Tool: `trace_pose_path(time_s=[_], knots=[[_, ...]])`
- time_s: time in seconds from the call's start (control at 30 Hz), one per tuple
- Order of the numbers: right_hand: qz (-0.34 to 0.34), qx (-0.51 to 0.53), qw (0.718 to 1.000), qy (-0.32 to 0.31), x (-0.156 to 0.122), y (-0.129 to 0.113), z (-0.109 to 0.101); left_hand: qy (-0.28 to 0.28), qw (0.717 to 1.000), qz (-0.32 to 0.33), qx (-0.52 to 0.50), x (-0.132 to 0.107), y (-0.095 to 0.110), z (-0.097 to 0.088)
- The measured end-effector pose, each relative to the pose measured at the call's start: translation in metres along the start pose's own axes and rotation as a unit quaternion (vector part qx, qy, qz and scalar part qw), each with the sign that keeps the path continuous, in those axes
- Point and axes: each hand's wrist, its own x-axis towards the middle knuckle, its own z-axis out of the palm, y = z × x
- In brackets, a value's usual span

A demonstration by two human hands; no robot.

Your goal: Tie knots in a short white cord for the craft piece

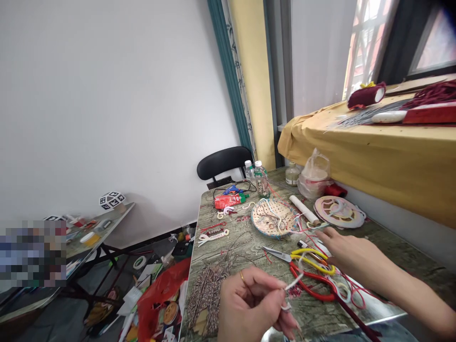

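My left hand [251, 301] is at the table's near edge, its fingers pinched on a white cord [294, 283] that curls away to the right. My right hand [351, 256] reaches out over the table with its fingers stretched flat, resting by yellow-handled scissors [306, 258] and red-handled scissors [313, 285]. Red and white cords [351, 292] lie tangled under and beside that hand. Just beyond the fingertips sits a round woven basket [272, 217] with cord in it.
Further back stand water bottles [260, 178], a plastic bag [315, 175], a paper roll [303, 209], a flat round disc [338, 211] and a black chair [223, 164]. A yellow-draped ledge [392, 156] runs along the right. A red bag [160, 294] lies on the floor left.
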Motion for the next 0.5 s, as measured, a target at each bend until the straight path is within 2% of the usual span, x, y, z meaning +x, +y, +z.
trace_pose_path(time_s=[0.03, 0.1, 0.13, 0.17, 0.2, 0.23, 0.27, 0.33, 0.5], knots=[[0.011, 0.016, 1.0, -0.007, -0.005, -0.005, -0.002, 0.002, 1.0, 0.0, -0.004, 0.0, -0.001, 0.001], [0.005, 0.103, 0.993, -0.065, -0.019, -0.025, -0.01, 0.004, 1.0, 0.007, -0.003, 0.0, -0.003, 0.002], [0.019, 0.249, 0.956, -0.154, -0.026, -0.038, -0.014, 0.004, 1.0, 0.014, 0.004, 0.0, -0.004, 0.001], [0.017, 0.37, 0.902, -0.223, -0.032, -0.051, -0.019, 0.002, 1.0, 0.022, 0.015, 0.0, -0.004, 0.001], [0.006, 0.437, 0.857, -0.271, -0.036, -0.063, -0.023, -0.001, 0.999, 0.031, 0.027, 0.0, -0.004, 0.0], [-0.009, 0.47, 0.833, -0.292, -0.039, -0.073, -0.026, -0.007, 0.998, 0.039, 0.037, 0.0, -0.004, -0.002], [-0.018, 0.485, 0.82, -0.303, -0.039, -0.079, -0.029, -0.015, 0.998, 0.047, 0.045, -0.001, -0.004, -0.004], [-0.02, 0.472, 0.831, -0.296, -0.034, -0.084, -0.031, -0.037, 0.997, 0.056, 0.05, -0.001, -0.005, -0.008], [-0.015, 0.412, 0.879, -0.241, -0.018, -0.076, -0.03, -0.105, 0.992, 0.049, 0.049, 0.0, -0.008, -0.013]])
